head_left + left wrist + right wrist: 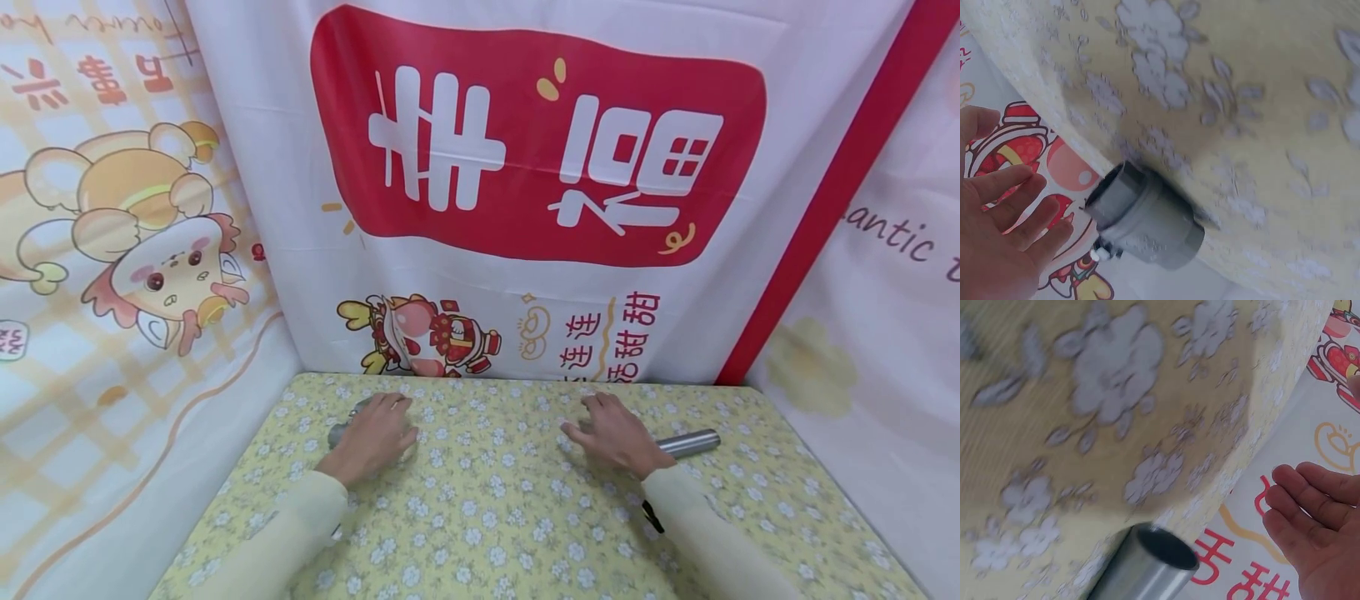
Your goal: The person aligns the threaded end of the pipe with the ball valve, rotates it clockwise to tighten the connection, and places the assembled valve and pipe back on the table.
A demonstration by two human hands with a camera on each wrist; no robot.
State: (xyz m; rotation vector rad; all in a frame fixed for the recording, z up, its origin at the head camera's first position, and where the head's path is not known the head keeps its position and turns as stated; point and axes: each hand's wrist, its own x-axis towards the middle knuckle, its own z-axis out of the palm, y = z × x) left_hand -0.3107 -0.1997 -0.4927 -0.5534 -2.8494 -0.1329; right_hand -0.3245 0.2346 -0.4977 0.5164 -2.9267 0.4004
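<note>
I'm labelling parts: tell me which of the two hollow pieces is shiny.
The slim metal tube beside the right hand; the stubbier fitting by the left hand is dull grey.

A counter (480,533) under yellow cloth with white flowers meets, at its far edge, a white hanging (510,279) bearing a red printed panel (532,150). Above the counter's left half, the bare left-hand grip (373,435) partly hides a grey object (337,435); above its right half, the bare right-hand grip (615,435) is beside a silvery metal tube (690,443).
</note>
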